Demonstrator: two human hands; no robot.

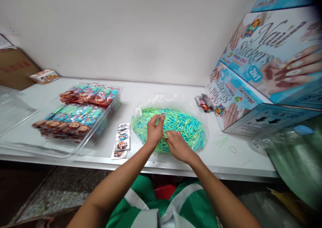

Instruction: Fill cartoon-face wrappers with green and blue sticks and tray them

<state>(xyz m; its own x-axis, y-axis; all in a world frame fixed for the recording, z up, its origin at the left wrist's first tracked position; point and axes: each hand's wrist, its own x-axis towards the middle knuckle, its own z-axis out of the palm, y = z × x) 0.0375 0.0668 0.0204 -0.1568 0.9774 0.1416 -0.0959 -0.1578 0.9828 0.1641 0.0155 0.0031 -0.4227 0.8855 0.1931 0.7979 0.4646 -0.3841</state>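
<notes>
A clear plastic bag (173, 102) lies open on the white table, full of thin green and blue sticks (184, 124). Over its middle, my left hand (155, 130) is raised with thumb and fingers pinched together; what they hold is too small to make out. My right hand (178, 146) is closed beside it, low over the front of the sticks, its fingertips close to my left palm. Whatever sits between the right fingers blends into the sticks behind. A short strip of printed sachets (122, 140) lies left of the bag.
At left, a clear plastic tray (88, 146) bears two rows of packed sachets (67, 124). Nail sticker boxes (251, 63) are stacked at right, near small packets (204, 102) and a plastic bottle (279, 137). Loose green sticks (221, 140) and a rubber band (232, 149) lie on the table.
</notes>
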